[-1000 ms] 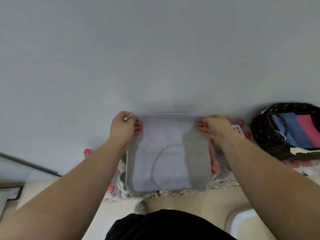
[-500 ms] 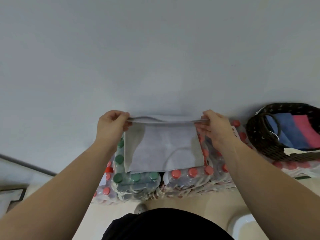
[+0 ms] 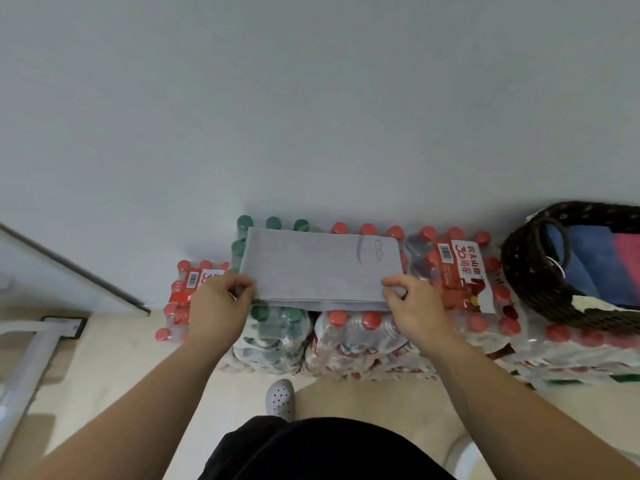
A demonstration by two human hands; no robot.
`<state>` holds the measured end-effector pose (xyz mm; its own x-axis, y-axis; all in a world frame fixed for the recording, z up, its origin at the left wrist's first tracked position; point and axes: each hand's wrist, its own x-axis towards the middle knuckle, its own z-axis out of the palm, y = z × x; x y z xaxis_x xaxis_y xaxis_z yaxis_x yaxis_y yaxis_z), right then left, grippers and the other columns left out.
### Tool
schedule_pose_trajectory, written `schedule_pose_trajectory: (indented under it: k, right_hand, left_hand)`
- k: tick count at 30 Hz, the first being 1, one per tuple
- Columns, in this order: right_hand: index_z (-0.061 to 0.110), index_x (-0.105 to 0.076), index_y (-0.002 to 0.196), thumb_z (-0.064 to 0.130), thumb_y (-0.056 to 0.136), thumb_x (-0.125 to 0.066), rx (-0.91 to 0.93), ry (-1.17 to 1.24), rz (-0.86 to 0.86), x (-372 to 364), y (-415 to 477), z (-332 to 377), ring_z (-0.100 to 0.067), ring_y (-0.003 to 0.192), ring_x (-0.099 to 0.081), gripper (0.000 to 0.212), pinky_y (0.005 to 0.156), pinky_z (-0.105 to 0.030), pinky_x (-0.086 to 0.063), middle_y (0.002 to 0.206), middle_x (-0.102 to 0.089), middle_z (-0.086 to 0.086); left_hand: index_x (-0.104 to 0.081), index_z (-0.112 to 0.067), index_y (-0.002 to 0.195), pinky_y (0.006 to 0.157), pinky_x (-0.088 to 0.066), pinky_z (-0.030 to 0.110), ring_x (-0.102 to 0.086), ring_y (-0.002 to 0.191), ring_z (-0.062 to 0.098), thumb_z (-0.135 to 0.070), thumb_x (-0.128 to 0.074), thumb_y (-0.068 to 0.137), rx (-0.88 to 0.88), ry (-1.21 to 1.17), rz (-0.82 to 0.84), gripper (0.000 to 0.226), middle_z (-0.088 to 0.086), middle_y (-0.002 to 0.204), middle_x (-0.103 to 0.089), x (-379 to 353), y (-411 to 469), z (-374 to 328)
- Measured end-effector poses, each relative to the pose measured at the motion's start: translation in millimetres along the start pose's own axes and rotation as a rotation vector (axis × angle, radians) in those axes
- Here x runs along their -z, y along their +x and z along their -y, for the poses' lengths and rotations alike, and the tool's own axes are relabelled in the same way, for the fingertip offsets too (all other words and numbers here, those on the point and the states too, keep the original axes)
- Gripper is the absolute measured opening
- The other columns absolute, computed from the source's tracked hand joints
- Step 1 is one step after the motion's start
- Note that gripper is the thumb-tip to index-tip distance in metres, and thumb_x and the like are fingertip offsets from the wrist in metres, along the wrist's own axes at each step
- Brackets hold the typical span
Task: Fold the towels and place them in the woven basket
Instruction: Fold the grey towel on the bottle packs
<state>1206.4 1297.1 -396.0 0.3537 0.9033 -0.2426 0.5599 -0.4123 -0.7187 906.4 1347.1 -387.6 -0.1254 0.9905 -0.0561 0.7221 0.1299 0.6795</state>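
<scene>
Head view puts us over a grey towel (image 3: pixel 318 268), folded into a long flat rectangle and lying on shrink-wrapped packs of bottles (image 3: pixel 363 337) against the wall. Our left hand (image 3: pixel 216 306) pinches its near left corner and our right hand (image 3: pixel 414 306) pinches its near right corner, fingers curled on the stacked edges. The rest of the cloth stretches away from both grips toward the wall. Well apart to the right, the woven basket (image 3: pixel 519 271) already holds a blue towel (image 3: pixel 588 258) and a pink towel (image 3: pixel 627 261) side by side. We judge the grey one partly folded: probably one more fold across its length, then the carry to the basket. Whether more towels wait, we cannot tell.
</scene>
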Motion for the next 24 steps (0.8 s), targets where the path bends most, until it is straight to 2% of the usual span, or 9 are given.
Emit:
schedule_pose_trajectory:
  k: [2, 5, 7, 10, 12, 15, 18, 21, 24]
  right_hand:
    - [0.019, -0.069, 0.118, 0.019, 0.095, -0.063, 0.054, -0.124, 0.036, 1, -1, -4, -0.015, 0.101, -0.061, 0.024, 0.085, -0.023, -0.044, 0.118, -0.068, -0.001]
    - [0.025, -0.065, 0.118, 0.024, 0.094, -0.062, 0.113, -0.284, 0.053, 1, 1, -12, -0.025, 0.098, -0.062, 0.024, 0.077, -0.025, -0.04, 0.118, -0.06, -0.005]
    - [0.026, -0.065, 0.12, 0.03, 0.092, -0.063, 0.142, -0.376, 0.003, 2, 0, -14, -0.03, 0.096, -0.059, 0.028, 0.077, -0.029, -0.043, 0.115, -0.051, -0.006]
    - [0.025, -0.063, 0.125, 0.04, 0.089, -0.062, 0.33, -0.53, -0.131, 2, -4, -15, -0.031, 0.107, -0.049, 0.038, 0.092, -0.042, -0.045, 0.118, -0.046, -0.008]
    - [0.025, -0.055, 0.133, 0.045, 0.092, -0.055, 0.394, -0.578, -0.111, -1, -5, -8, -0.032, 0.128, -0.039, 0.045, 0.105, -0.048, -0.036, 0.138, -0.042, -0.01]
    - [0.025, -0.034, 0.151, 0.051, 0.098, -0.041, 0.401, -0.615, 0.018, -12, 1, 11, -0.033, 0.149, -0.012, 0.059, 0.12, -0.05, -0.012, 0.161, -0.019, -0.011]
    - [0.025, -0.01, 0.159, 0.055, 0.102, -0.025, 0.392, -0.676, 0.108, -28, 15, 31, -0.031, 0.152, 0.009, 0.067, 0.122, -0.05, 0.007, 0.167, 0.004, -0.01]
    - [0.026, 0.004, 0.159, 0.058, 0.101, -0.018, 0.344, -0.683, 0.122, -44, 30, 46, -0.031, 0.151, 0.019, 0.069, 0.119, -0.052, 0.013, 0.166, 0.014, -0.008]
    - [0.027, 0.013, 0.157, 0.062, 0.099, -0.012, 0.277, -0.7, 0.119, -56, 39, 39, -0.031, 0.15, 0.023, 0.072, 0.12, -0.055, 0.013, 0.165, 0.018, -0.007]
  left_hand:
    - [-0.076, -0.023, 0.085, 0.062, -0.043, 0.026, -0.061, 0.072, 0.02, -0.014, -0.072, 0.085, -0.057, 0.105, 0.019, 0.01, -0.004, 0.077, -0.064, -7, -2, 9]
    - [-0.076, -0.023, 0.098, 0.071, -0.042, 0.03, -0.059, 0.087, 0.026, -0.024, -0.068, 0.09, -0.038, 0.22, 0.027, 0.012, 0.003, 0.096, -0.058, -12, -7, 10]
    - [-0.077, -0.022, 0.099, 0.076, -0.041, 0.033, -0.054, 0.096, 0.031, -0.027, -0.066, 0.092, -0.059, 0.295, -0.013, 0.014, 0.007, 0.102, -0.057, -14, -12, 9]
    - [-0.076, -0.016, 0.103, 0.085, -0.046, 0.044, -0.054, 0.102, 0.04, -0.022, -0.066, 0.089, -0.148, 0.384, -0.059, 0.018, 0.013, 0.108, -0.06, -16, -23, 6]
    - [-0.07, -0.014, 0.113, 0.088, -0.047, 0.047, -0.055, 0.105, 0.042, -0.02, -0.066, 0.089, -0.176, 0.421, -0.045, 0.025, 0.016, 0.119, -0.059, -17, -30, 3]
    - [-0.055, -0.015, 0.134, 0.103, -0.039, 0.049, -0.047, 0.125, 0.041, -0.025, -0.061, 0.091, -0.226, 0.497, 0.051, 0.044, 0.015, 0.143, -0.049, -18, -28, -4]
    - [-0.027, -0.021, 0.154, 0.119, -0.018, 0.053, -0.02, 0.149, 0.032, -0.041, -0.044, 0.1, -0.249, 0.582, 0.173, 0.06, 0.008, 0.164, -0.019, -23, -14, -13]
    - [-0.001, -0.023, 0.159, 0.121, -0.002, 0.056, 0.004, 0.153, 0.025, -0.052, -0.025, 0.102, -0.277, 0.659, 0.266, 0.068, 0.0, 0.166, 0.007, -32, 5, -17]
    - [0.012, -0.023, 0.157, 0.121, 0.004, 0.056, 0.015, 0.152, 0.022, -0.061, -0.011, 0.1, -0.318, 0.711, 0.355, 0.073, -0.002, 0.164, 0.018, -39, 19, -7]
